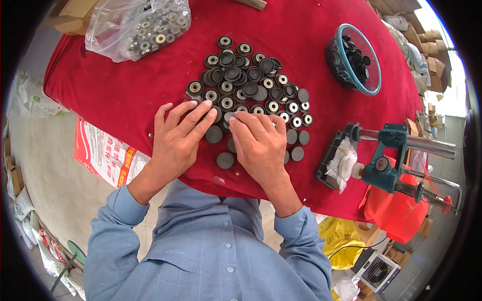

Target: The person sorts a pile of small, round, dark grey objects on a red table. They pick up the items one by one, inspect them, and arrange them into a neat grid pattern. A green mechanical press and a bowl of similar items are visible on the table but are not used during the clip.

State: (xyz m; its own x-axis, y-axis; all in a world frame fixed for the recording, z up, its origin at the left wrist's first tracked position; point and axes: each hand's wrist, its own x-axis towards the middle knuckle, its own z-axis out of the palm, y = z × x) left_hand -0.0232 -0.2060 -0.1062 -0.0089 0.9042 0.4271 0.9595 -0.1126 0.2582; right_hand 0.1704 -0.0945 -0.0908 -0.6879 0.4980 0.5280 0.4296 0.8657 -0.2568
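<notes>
A spread of round black plastic caps [232,73] lies on the red cloth, several of them with metal ball bearings [227,103] seated inside. My left hand [178,140] rests at the pile's near left side, fingers stretched and apart, the tips touching caps at its edge. Close beside it, my right hand [258,145] has its fingers bent and pressed together. Their tips are at a dark cap [227,119] between the two hands; the right thumb and whatever it pinches are hidden. Loose face-down caps [225,160] lie nearest to me, around the right hand.
A clear plastic bag of bearings [145,35] sits at the far left. A clear bowl with black caps [356,60] stands at the far right. Nearer on the right, a green hand press [384,165] is at the edge of the red-covered table [125,90].
</notes>
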